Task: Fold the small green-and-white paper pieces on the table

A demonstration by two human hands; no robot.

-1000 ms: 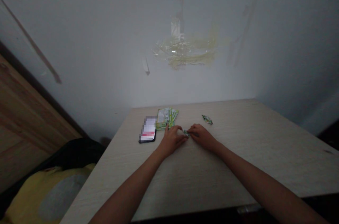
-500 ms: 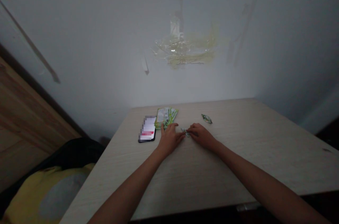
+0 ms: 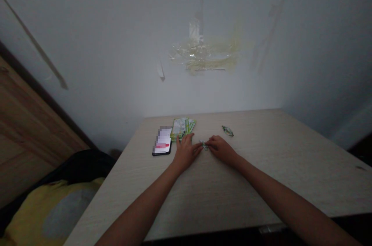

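On the tabletop, at the middle: a small narrow folded piece, green and white, perhaps of printed film or paper [image 3: 204, 145], is lying between the two hands. It is small and partly hidden, so I cannot read its exact form.
Right hand: the right hand [image 3: 222, 149] pinches the right end of this piece with the tips of its fingers; the other fingers are bent inward.
Left hand: the left hand [image 3: 186, 152] has its thumb side at the left end of the piece, and its upper fingers are spread toward the packets. Whether it grips the piece firmly, I cannot tell.
Flat packets: a stack of thin rectangular packets, green and white with a glossy print [image 3: 180, 125], lies just beyond the left hand, whose upper fingers overlap its near edge. The packets are not quite aligned.
Phone: a black flat phone with a bright pale screen and a red stripe [image 3: 163, 145] lies just beside the stack, on its left.
Second piece: another small folded piece, green and dark, pointed at both ends [image 3: 227, 131], lies apart, beyond the right hand.
Tabletop: the pale wood-grain tabletop [image 3: 247, 195] meets a grey-white wall [image 3: 122, 52], where clear and yellowish tape [image 3: 203, 56] is stuck.
Left side, lower: a soft yellow object with a grey patch [image 3: 31, 207] rests beside the tabletop, near a brown wooden panel [image 3: 23, 122].
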